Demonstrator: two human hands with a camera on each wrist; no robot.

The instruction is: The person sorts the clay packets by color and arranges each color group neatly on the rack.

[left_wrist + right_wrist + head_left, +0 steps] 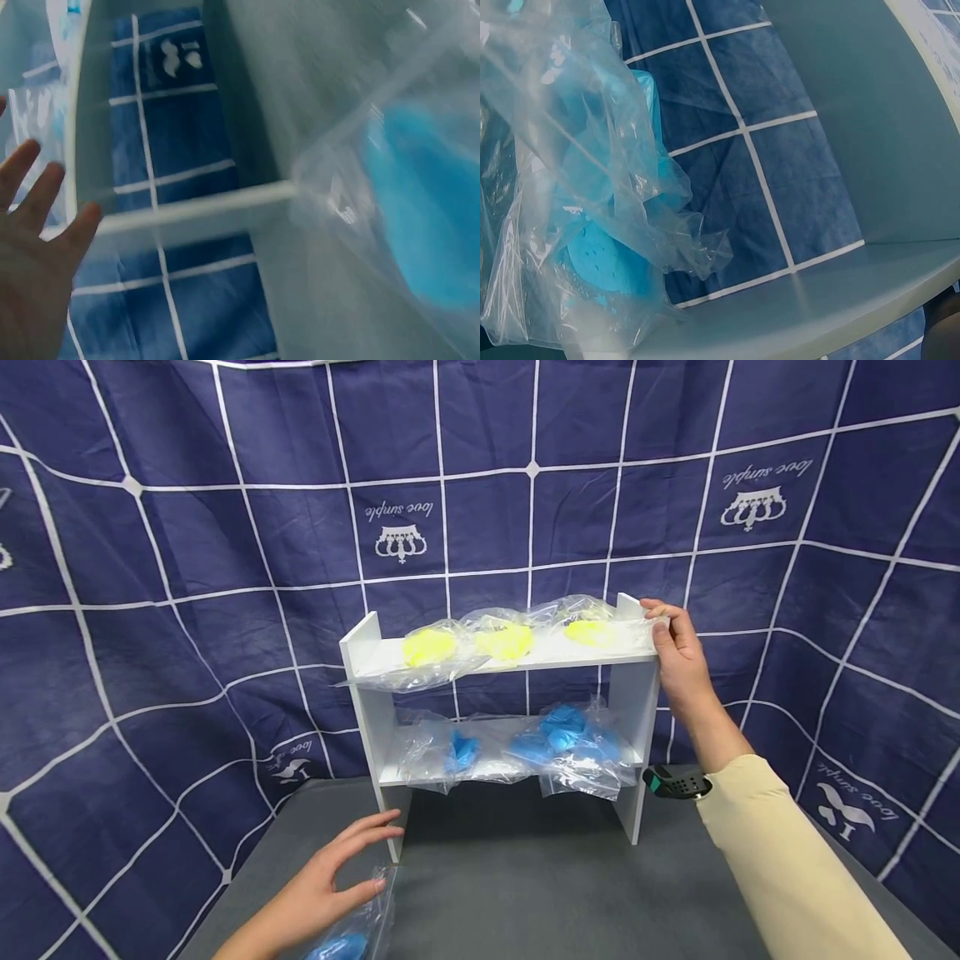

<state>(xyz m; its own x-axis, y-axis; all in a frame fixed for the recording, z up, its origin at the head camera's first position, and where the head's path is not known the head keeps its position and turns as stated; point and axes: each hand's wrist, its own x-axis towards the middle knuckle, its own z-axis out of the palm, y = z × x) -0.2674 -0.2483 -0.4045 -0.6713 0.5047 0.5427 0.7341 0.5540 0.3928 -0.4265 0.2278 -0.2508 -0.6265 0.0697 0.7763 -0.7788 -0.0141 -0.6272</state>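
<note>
A white two-tier shelf [495, 772] stands on the dark table. On its top board lie clear plastic bags with yellow contents: one on the left [430, 646], one in the middle [506, 642] and one on the right [589, 632]. My right hand [678, 660] is at the top right corner and pinches the clear edge of the right-hand bag beside the side panel. My left hand [322, 881], fingers spread and holding nothing, hovers by the shelf's left foot. Just below it, partly hidden, lies a clear bag with blue contents [427, 210].
Bags with blue contents lie on the lower board, one on the left [462, 749] and a larger heap on the right [564, 731]; some plastic overhangs the front edge. A navy gridded cloth [480, 527] hangs behind and at both sides.
</note>
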